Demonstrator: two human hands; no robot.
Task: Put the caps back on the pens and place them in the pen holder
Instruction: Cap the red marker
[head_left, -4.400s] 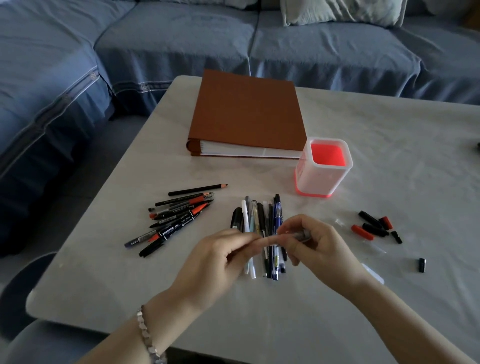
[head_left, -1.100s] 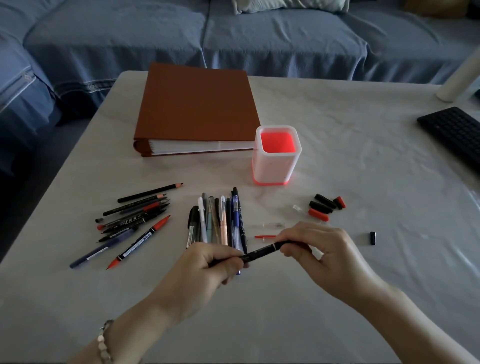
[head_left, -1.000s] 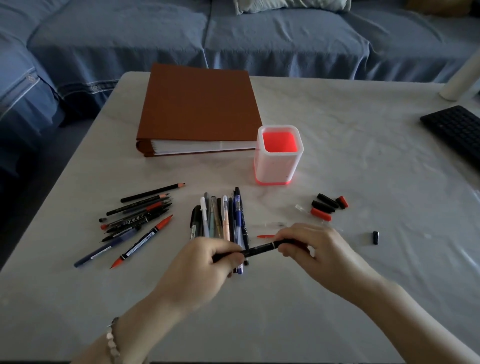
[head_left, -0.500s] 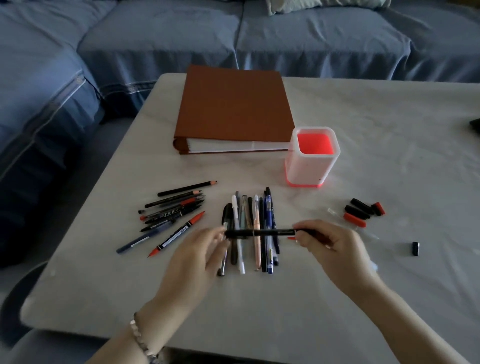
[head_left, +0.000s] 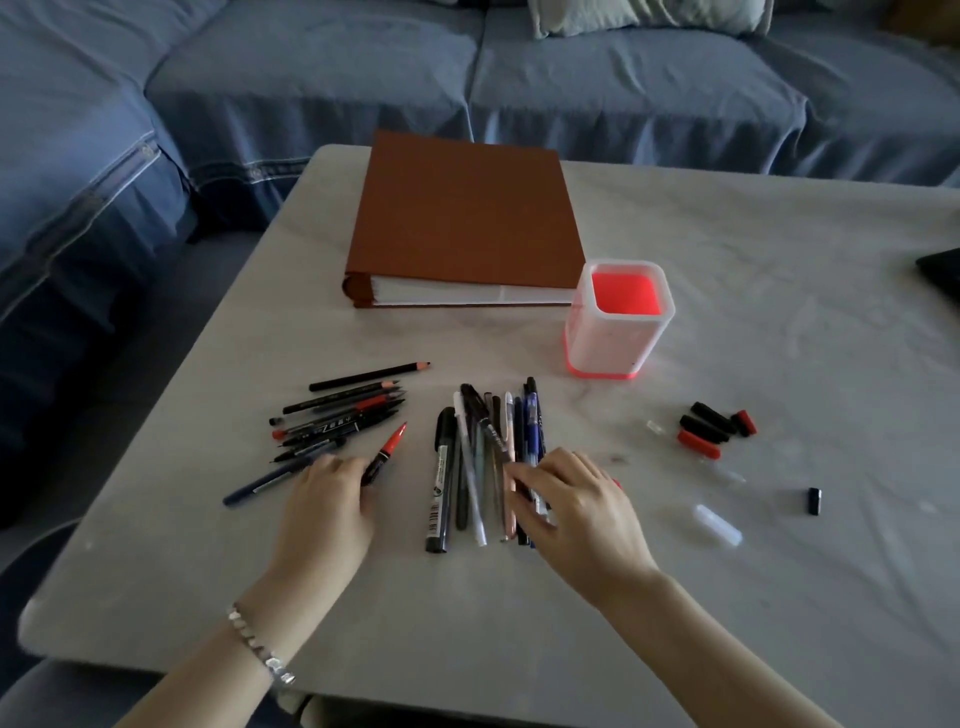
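Left hand (head_left: 324, 504) covers the tail of the red pen (head_left: 389, 447), and right hand (head_left: 582, 506) rests on the pen row (head_left: 488, 457) in front of the pen holder (head_left: 608, 343). I can't tell whether either grips. Light, slick barrels will likely roll, so pinch mid-barrel.

Both bare forearms enter from the lower edge and angle slightly toward each other. Left hand (head_left: 324, 499) — palm down, fingers bent forward and under so that their tips are hidden. Right hand (head_left: 576, 506) — palm down, fingers extended, slightly spread, pointing forward and left.
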